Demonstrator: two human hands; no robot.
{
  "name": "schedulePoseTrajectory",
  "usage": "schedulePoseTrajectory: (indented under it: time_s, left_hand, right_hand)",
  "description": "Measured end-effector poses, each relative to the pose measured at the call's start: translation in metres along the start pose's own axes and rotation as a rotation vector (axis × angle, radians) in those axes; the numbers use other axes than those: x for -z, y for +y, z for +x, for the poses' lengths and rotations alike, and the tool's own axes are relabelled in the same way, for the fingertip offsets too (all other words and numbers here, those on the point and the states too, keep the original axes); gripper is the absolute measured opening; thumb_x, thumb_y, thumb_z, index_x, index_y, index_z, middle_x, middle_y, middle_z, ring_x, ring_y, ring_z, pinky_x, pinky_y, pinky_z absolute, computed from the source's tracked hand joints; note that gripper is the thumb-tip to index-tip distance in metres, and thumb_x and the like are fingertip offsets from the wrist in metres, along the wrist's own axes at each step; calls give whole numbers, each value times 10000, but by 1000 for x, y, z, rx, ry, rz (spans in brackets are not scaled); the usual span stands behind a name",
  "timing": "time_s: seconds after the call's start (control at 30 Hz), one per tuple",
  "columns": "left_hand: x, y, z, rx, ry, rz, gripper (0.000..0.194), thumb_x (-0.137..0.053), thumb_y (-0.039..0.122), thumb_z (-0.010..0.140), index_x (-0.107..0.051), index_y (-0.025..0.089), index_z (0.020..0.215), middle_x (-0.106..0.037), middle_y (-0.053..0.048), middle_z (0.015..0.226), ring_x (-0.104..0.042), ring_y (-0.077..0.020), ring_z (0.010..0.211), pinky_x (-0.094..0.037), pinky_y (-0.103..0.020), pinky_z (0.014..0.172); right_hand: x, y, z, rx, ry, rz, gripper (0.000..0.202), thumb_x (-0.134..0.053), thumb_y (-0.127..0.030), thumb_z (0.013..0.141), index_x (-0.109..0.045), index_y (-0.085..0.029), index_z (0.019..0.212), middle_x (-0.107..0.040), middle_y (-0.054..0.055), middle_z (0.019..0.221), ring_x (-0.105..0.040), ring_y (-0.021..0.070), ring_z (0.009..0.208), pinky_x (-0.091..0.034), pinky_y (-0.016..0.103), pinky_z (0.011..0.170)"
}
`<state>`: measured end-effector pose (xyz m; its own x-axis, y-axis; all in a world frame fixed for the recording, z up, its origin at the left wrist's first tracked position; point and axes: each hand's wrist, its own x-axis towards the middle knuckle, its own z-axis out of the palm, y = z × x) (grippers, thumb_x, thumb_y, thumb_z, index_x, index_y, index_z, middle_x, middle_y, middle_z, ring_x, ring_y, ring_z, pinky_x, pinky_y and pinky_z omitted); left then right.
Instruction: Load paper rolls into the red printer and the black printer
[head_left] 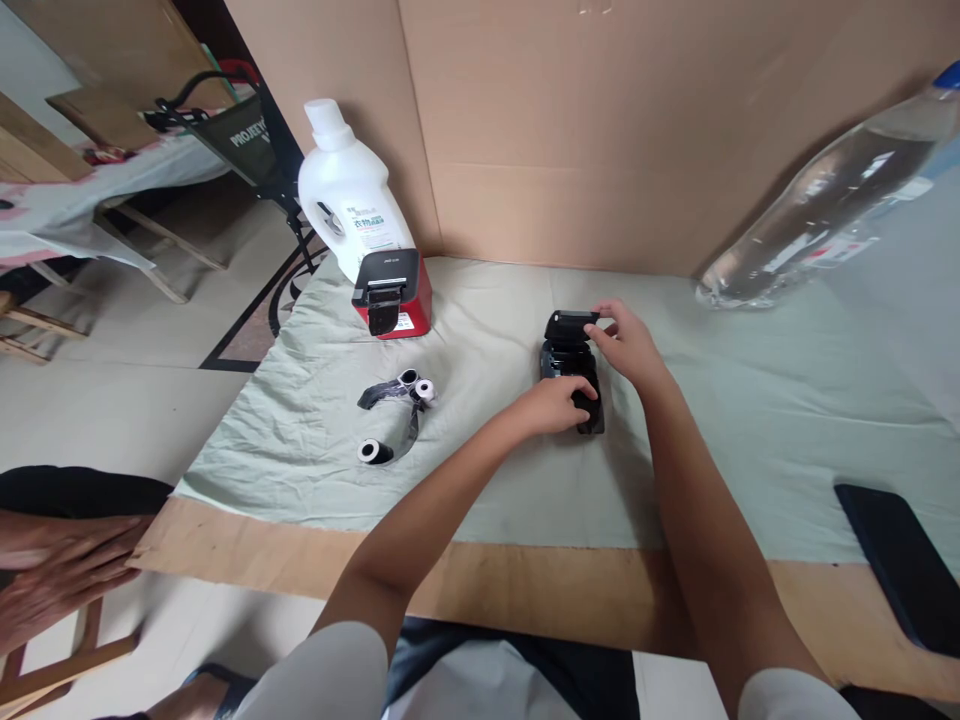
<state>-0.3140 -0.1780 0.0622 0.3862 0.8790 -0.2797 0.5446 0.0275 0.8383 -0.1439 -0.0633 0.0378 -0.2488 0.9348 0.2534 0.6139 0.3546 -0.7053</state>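
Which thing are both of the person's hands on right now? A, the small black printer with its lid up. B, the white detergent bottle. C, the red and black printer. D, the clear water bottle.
A: the left hand rests on the near end of the small black printer while the right hand touches its raised lid; the other items sit untouched.

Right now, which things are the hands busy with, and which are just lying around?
In hand:
- small black printer, lid open
- left hand on its front end
- right hand at its lid

Lying about:
- red and black printer
- white detergent bottle
- two small rolls with dark ribbon
- clear water bottle
- dark flat thing, right edge
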Motion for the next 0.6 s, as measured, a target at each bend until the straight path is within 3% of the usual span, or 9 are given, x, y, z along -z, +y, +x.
schedulePoseTrajectory:
  time_s: [0.13, 0.27, 0.43, 0.6]
  left_hand:
    - [7, 1, -3, -15, -70, -4, 376, -618, 148, 867, -715, 189, 1228, -735, -24, 863, -664, -171, 776, -501, -265, 760]
    - [8, -1, -3, -44, -91, 8, 347, -622, 161, 865, -725, 205, 1193, -762, -33, 936, -692, -175, 822, -502, -255, 733]
    - [5, -5, -2, -31, -113, 38, 361, -633, 156, 840, -726, 211, 1185, -770, -37, 948, -700, -178, 822, -496, -244, 697]
    - [2, -6, -1, 3, -139, 39, 387, -628, 172, 828, -712, 227, 1202, -760, -22, 888, -659, -157, 688, -475, -241, 635]
  right_hand:
    - [15, -11, -6, 72, -173, -91, 196, -647, -260, 833, -630, -248, 1028, -665, 51, 1156, -593, 169, 716, -504, 376, 776]
    - [21, -19, -13, 105, -325, -246, 265, -625, -182, 819, -647, -268, 1069, -603, 60, 1161, -582, 178, 738, -491, 375, 739]
    - [20, -18, -17, 111, -359, -317, 316, -650, -189, 827, -673, -299, 1122, -595, 63, 1177, -571, 175, 735, -505, 377, 736]
    - [19, -12, -18, 75, -374, -305, 336, -672, -249, 848, -711, -330, 1172, -607, 60, 1120, -542, 158, 670, -516, 372, 693]
